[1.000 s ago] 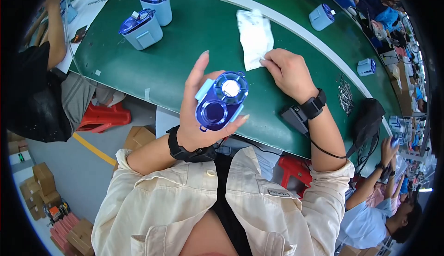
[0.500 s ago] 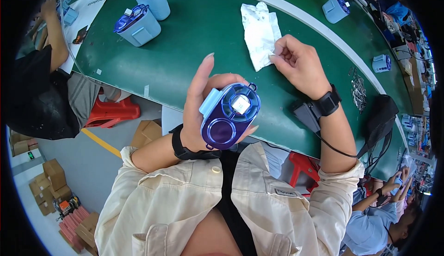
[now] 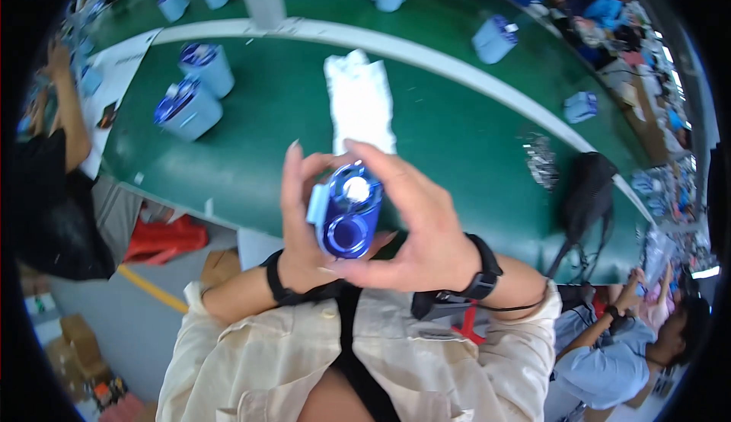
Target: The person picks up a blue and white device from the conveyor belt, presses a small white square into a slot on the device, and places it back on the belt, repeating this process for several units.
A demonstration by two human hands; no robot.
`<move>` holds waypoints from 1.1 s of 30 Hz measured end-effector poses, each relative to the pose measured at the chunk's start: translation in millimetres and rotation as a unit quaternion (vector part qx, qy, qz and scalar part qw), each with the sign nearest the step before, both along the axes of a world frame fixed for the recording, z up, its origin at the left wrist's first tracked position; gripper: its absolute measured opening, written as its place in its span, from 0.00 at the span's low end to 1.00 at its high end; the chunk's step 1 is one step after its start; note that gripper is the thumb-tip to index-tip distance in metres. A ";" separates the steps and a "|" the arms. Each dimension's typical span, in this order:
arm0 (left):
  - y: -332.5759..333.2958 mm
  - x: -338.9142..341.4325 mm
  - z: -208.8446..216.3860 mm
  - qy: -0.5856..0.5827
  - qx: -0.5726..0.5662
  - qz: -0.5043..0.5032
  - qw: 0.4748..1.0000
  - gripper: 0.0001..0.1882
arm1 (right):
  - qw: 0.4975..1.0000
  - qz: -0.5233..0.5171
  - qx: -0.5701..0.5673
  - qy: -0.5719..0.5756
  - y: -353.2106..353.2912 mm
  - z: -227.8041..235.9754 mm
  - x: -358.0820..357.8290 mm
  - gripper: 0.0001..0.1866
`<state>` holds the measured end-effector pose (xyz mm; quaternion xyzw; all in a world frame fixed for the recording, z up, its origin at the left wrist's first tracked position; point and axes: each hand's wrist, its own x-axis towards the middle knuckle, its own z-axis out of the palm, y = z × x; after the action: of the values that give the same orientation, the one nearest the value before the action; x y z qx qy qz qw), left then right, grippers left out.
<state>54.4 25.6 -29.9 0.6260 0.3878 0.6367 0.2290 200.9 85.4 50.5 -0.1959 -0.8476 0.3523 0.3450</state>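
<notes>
A small blue device (image 3: pixel 346 212) with a round lens-like face and a pale blue side is held up close in front of me, above the near edge of the green table (image 3: pixel 449 132). My left hand (image 3: pixel 301 228) grips it from the left, fingers upright along its side. My right hand (image 3: pixel 415 231) wraps it from the right, its fingers curled over the top and its thumb underneath. A white cloth (image 3: pixel 359 102) lies on the table just beyond the device.
Two pale blue containers (image 3: pixel 199 87) stand at the table's left. More blue units (image 3: pixel 493 39) sit along the far belt. A black bag (image 3: pixel 590 186) and a pile of small screws (image 3: pixel 539 159) lie to the right. Other people (image 3: pixel 46 155) work at both sides.
My right hand left the white cloth and came onto the blue device. The device now sits between both hands, turned a little.
</notes>
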 end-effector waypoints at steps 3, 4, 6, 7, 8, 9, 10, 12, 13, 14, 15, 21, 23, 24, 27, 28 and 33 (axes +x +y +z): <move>8.5 2.9 -0.9 0.009 0.061 -0.032 0.998 0.66 | 0.997 -0.008 -0.071 0.033 10.3 -2.0 18.1 0.47; 8.2 3.6 3.1 0.022 0.046 -0.031 0.998 0.66 | 0.980 -0.025 -0.172 0.096 22.9 -2.1 28.3 0.47; 8.9 -3.5 5.2 0.056 0.008 -0.015 0.998 0.66 | 0.955 -0.111 -0.237 0.139 59.2 7.4 46.7 0.45; 9.0 -6.2 5.2 0.054 0.013 -0.016 0.998 0.66 | 0.954 -0.186 -0.202 0.117 81.4 19.5 64.2 0.44; 9.6 -8.9 4.0 0.043 0.010 -0.018 0.999 0.66 | 0.950 -0.278 -0.113 0.088 109.9 20.0 81.9 0.42; 10.6 -8.9 1.0 0.031 0.005 -0.024 0.999 0.65 | 0.928 -0.368 -0.023 0.056 139.6 12.0 104.0 0.40; 10.7 -7.8 -0.2 0.018 0.000 -0.030 0.999 0.64 | 0.896 -0.443 0.027 -0.019 164.0 10.4 124.4 0.39; 11.4 -6.5 -0.1 0.019 0.000 -0.031 0.999 0.64 | 0.842 -0.525 0.063 -0.106 210.7 0.3 164.8 0.39; 12.1 -5.5 1.1 0.024 -0.002 -0.030 0.999 0.63 | 0.833 -0.539 0.049 -0.118 229.8 -8.5 185.4 0.41; 12.8 -4.5 1.5 0.030 -0.005 -0.026 0.999 0.62 | 0.833 -0.538 0.054 -0.120 242.9 -17.9 199.1 0.41; 13.3 -4.5 0.9 0.025 -0.004 -0.024 0.999 0.62 | 0.831 -0.537 0.041 -0.140 253.3 -26.7 207.8 0.42; 13.2 -6.8 0.5 0.019 -0.006 -0.024 1.000 0.60 | 0.699 -0.558 0.258 -0.366 291.3 -42.7 212.3 0.46; 11.9 -7.7 -1.3 0.012 -0.017 -0.025 0.999 0.59 | 0.737 -0.546 0.223 -0.331 285.1 -32.1 173.0 0.46; 11.8 -8.2 -1.9 0.016 -0.018 -0.022 0.999 0.58 | 0.769 -0.537 0.186 -0.294 278.5 -24.1 146.7 0.45; 9.5 -8.2 -1.1 0.023 -0.012 -0.028 0.999 0.58 | 0.790 -0.536 0.118 -0.274 264.2 -16.9 125.1 0.45; 9.0 -7.8 -1.4 0.021 -0.018 -0.031 0.999 0.57 | 0.785 -0.540 0.088 -0.291 261.8 -15.6 122.1 0.46; -0.2 -8.2 -5.0 0.011 -0.033 -0.028 0.999 0.57 | 0.875 -0.421 0.031 -0.238 213.5 9.9 103.3 0.48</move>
<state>46.3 25.3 -34.9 0.6360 0.3934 0.6095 0.2633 304.3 298.9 60.3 -0.6015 -0.7518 0.0899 0.2547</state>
